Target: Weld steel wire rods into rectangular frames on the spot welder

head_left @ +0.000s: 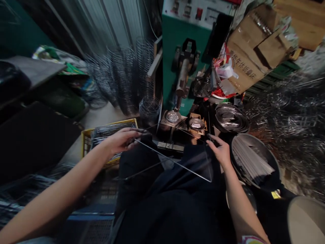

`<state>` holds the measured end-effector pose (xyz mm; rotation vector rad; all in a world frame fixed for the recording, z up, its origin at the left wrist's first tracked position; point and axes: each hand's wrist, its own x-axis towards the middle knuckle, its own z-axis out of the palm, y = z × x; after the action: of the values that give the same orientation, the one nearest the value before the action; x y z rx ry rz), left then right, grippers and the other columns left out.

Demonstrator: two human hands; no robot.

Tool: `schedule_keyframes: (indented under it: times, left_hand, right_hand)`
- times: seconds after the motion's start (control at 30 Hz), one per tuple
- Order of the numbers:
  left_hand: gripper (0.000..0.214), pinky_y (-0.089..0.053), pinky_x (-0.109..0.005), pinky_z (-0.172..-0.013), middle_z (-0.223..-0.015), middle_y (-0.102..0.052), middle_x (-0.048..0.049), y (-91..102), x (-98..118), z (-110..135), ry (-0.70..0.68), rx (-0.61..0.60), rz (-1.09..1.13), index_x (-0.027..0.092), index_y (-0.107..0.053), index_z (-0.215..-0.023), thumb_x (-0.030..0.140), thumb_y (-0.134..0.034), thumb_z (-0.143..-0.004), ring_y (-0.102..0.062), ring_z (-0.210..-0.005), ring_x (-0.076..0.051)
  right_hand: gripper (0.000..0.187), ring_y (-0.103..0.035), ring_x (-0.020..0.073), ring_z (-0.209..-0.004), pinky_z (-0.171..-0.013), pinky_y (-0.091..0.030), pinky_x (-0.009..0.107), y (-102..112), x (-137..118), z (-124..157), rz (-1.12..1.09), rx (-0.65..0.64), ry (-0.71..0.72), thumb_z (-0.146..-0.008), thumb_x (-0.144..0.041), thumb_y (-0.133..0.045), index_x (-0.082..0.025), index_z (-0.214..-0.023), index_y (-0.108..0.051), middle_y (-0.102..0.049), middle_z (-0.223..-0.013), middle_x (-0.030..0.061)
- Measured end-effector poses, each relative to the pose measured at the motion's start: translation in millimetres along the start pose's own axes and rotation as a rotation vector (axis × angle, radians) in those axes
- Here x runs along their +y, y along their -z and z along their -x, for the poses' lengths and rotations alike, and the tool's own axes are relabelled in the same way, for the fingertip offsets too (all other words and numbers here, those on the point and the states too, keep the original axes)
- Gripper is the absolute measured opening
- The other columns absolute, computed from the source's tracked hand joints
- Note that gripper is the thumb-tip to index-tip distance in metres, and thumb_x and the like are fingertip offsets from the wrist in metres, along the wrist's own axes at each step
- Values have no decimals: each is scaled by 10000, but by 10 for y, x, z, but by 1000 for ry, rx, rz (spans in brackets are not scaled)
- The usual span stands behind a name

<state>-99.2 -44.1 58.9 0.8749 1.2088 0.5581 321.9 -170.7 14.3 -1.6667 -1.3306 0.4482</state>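
Observation:
A thin bent wire frame (175, 162) spans the gap between my hands, above my lap. My left hand (128, 138) pinches its left end, fingers closed. At the other side, my right hand (218, 149) has thumb and index finger close together on the wire near the far right corner. One corner of the frame points down towards my lap; its right side is smeared by motion. Beyond the frame stands a green machine (170, 64) with a metal arm (182, 83). Beneath that arm sits a round dish of small shiny pieces (173, 116).
Left of my knees is a yellow crate (83, 142) holding wire pieces. Coiled wire stacks (124, 78) stand behind it. To the right are a wire bundle (231, 118), a tub (276, 162) with flat metal strips (251, 159), and a cardboard box (250, 51).

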Motion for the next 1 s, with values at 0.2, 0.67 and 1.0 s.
schedule_keyframes:
  times: [0.2,0.67,1.0]
  left_hand:
    - [235,-407,-182,-337,-560,-626,-8,-92,-60,48,-24,-27,31,171,-576,-894,169,-722,-709,-561,-384,-135]
    - [554,-409,-185,-349,-561,-585,62,-795,-363,-439,-119,30,-189,202,-358,-1290,137,-568,-781,-611,-391,-175]
    - [751,-434,-184,-393,-591,-666,0,-421,-838,118,-179,138,78,172,-386,-1441,256,-672,-751,-581,-421,-143]
  right_hand:
    - [451,-705,241,-940,-955,-522,403,61,-311,239,10,-57,3,-829,-451,-713,-184,-1192,-723,-761,-1021,89]
    - [338,-697,248,-1081,-991,-534,376,-739,-352,810,-93,-332,21,-846,-380,-721,-235,-1151,-741,-742,-1150,51]
    - [373,-662,225,-1143,-1001,-513,363,-857,-378,829,106,-419,179,-894,-337,-675,-280,-1263,-678,-697,-1251,36]
